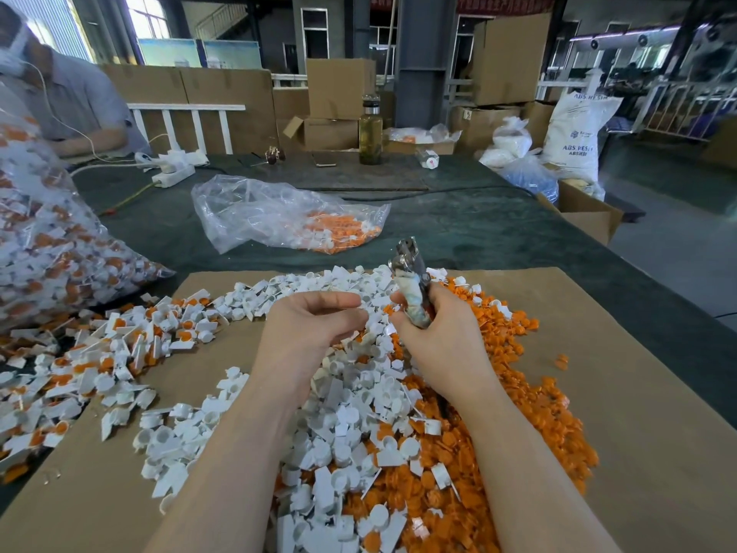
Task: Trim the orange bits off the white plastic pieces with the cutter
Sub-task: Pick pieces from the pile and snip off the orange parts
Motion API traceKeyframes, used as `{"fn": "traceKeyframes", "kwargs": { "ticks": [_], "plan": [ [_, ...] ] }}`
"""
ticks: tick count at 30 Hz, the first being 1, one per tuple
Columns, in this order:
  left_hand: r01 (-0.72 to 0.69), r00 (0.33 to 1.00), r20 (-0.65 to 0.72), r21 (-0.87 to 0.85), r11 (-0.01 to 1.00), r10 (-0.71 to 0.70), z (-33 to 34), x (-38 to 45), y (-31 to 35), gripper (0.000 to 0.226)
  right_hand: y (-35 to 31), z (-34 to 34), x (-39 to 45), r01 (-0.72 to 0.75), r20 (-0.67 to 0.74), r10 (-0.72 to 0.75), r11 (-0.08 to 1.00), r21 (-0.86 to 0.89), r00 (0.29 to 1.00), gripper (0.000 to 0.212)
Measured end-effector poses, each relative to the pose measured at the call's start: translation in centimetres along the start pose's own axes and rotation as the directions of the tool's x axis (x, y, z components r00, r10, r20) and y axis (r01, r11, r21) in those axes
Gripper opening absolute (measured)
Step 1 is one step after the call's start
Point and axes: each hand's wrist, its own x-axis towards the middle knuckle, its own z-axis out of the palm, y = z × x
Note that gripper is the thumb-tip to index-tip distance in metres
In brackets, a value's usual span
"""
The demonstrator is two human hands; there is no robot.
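The right hand (434, 337), just right of frame centre, is wrapped round the taped handles of the cutter (412, 281), whose long axis runs up the frame and leans a little left, so that the metal tip stands above the knuckles toward the upper middle. Whether the blades at that tip are parted or closed cannot be told from here. The left hand (315, 325) lies just left of it, palm up, fingers loosely curled toward the thumb; no piece shows plainly between them, so it seems to hold nothing, though a small white bit against the white pile behind would be hard to see. The untrimmed pieces (119, 337), white with the orange still on, lie scattered across the left of the cardboard (618, 393), well over on the left hand's side and away from the cutter; more are packed in the bag (60, 249) at the left edge. Under and between the two forearms lies the white pile (351, 413) of trimmed pieces, and to the right of it the orange offcuts (518, 373). So the next piece lies to the left, nearer the empty hand than the tool hand. That hand would likely have to reach leftward, then carry a piece back right and up to the tip, orange end toward the blades.
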Motion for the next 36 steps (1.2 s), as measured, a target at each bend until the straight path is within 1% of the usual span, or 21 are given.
{"fn": "traceKeyframes", "kwargs": {
  "ticks": [3,9,13,15,18,21,24,26,30,34,36],
  "plan": [
    [-0.021,0.999,0.039,0.001,1.000,0.021,0.3,-0.2,0.2,0.016,0.1,0.0,0.1,0.026,0.044,-0.026,1.000,-0.006,0.999,0.011],
    [0.034,0.977,0.214,-0.087,0.996,-0.014,0.5,-0.7,0.6,0.009,-0.2,0.0,-0.3,0.087,0.191,-0.101,0.993,0.082,0.976,0.011],
    [0.032,0.968,0.252,-0.087,0.996,-0.009,0.1,-0.7,0.7,0.007,-0.2,0.1,-0.3,0.111,0.202,-0.126,0.990,0.084,0.971,0.021],
    [0.012,0.972,0.236,-0.071,0.997,0.006,0.1,-0.6,0.6,0.010,-0.3,0.1,-0.4,0.116,0.202,-0.132,0.989,0.091,0.971,0.023],
    [-0.092,0.984,0.153,0.030,0.995,0.087,0.3,-0.5,0.4,0.020,-0.3,0.1,-0.4,0.125,0.199,-0.143,0.987,0.098,0.970,0.020],
    [-0.195,0.980,0.073,0.153,0.969,0.185,0.6,-0.7,0.5,0.017,-0.3,0.1,-0.4,0.124,0.184,-0.138,0.989,0.086,0.973,0.018],
    [-0.220,0.972,-0.019,0.285,0.933,0.235,1.0,-0.7,0.4,0.012,-0.5,0.2,-0.4,0.100,0.173,-0.115,0.991,0.093,0.978,0.020],
    [-0.210,0.969,-0.048,0.346,0.914,0.241,1.2,-0.7,0.2,0.011,-0.6,0.1,-0.5,0.091,0.156,-0.110,0.988,0.126,0.982,0.023],
    [-0.201,0.969,-0.066,0.352,0.914,0.238,1.3,-0.6,0.1,0.011,-0.7,-0.1,-0.4,0.081,0.139,-0.105,0.983,0.167,0.985,0.023],
    [-0.188,0.969,-0.110,0.265,0.946,0.223,1.0,-0.6,0.1,0.010,-0.6,-0.1,-0.4,0.071,0.116,-0.090,0.986,0.154,0.989,0.025],
    [-0.165,0.974,-0.117,0.210,0.964,0.192,0.9,-0.5,0.1,0.008,-0.5,-0.1,-0.4,0.064,0.098,-0.080,0.985,0.161,0.992,0.025]
  ]
}}
